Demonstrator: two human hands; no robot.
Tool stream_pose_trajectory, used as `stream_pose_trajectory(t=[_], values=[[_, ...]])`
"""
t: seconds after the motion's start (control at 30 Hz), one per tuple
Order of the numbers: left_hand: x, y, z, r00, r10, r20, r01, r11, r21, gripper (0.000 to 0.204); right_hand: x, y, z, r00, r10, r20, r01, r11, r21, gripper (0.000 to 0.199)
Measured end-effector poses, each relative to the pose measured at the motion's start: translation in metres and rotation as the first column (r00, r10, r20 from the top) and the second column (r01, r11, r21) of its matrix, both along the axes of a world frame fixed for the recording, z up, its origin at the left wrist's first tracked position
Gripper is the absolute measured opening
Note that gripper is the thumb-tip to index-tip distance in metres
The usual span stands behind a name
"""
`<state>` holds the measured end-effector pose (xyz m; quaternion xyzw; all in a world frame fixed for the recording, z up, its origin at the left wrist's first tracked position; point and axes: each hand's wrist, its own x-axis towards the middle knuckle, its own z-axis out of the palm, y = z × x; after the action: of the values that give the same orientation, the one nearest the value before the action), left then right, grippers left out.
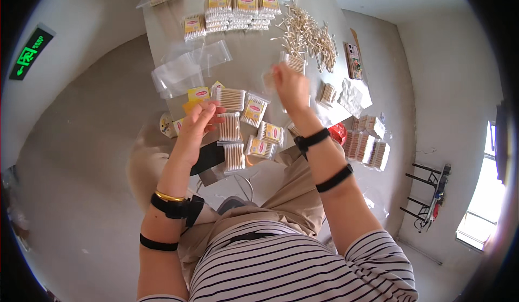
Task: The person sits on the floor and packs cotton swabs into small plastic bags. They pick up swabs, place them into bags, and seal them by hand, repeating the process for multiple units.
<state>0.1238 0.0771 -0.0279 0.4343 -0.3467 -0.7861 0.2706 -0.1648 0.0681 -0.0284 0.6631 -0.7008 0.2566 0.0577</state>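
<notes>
My left hand (199, 124) is at the near left of the table, fingers loosely curled and apart. Its fingertips are beside a clear bag of cotton swabs (231, 99) and yellow cards (198, 93). Farther right, my right hand (292, 88) is blurred, fingers drawn together. A see-through sheet or bag shows faintly at its left; what it grips is unclear. Just beyond it lies another pack of swabs (294, 62). Between my hands and the near edge are several filled bags, some with a yellow card (254, 109), others showing only swabs (234, 157).
Loose cotton swabs (308, 34) are heaped at the far right, near a phone (354, 61). Finished-looking packs (219, 0) stand stacked at the back. Empty clear bags (181, 74) lie at left. Bundled swabs (361, 145) and a red bag (338, 133) are off the right edge.
</notes>
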Motion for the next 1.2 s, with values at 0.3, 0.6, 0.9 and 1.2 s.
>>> stream_pose_trajectory(t=[0.3, 0.6, 0.9, 1.2], values=[[0.000, -0.005, -0.015, 0.996, -0.016, -0.083, 0.020, 0.998, 0.060, 0.035, -0.007, -0.021, -0.006, 0.999, -0.010, -0.042, 0.017, 0.986, 0.168, 0.023], [0.010, -0.007, -0.030, 0.976, 0.164, -0.146, -0.153, 0.985, 0.084, 0.032, -0.007, -0.029, 0.003, 1.000, 0.007, -0.028, 0.000, 0.970, 0.243, 0.025], [-0.028, 0.010, 0.022, 0.993, 0.097, -0.062, -0.100, 0.994, -0.045, 0.044, 0.009, 0.001, 0.060, 0.909, -0.163, 0.384, 0.135, 0.986, 0.100, 0.035], [-0.091, 0.080, 0.163, 0.736, 0.366, -0.570, -0.415, 0.908, 0.048, 0.043, 0.117, 0.103, 0.151, 0.120, 0.176, 0.977, 0.436, 0.875, -0.211, 0.034]])
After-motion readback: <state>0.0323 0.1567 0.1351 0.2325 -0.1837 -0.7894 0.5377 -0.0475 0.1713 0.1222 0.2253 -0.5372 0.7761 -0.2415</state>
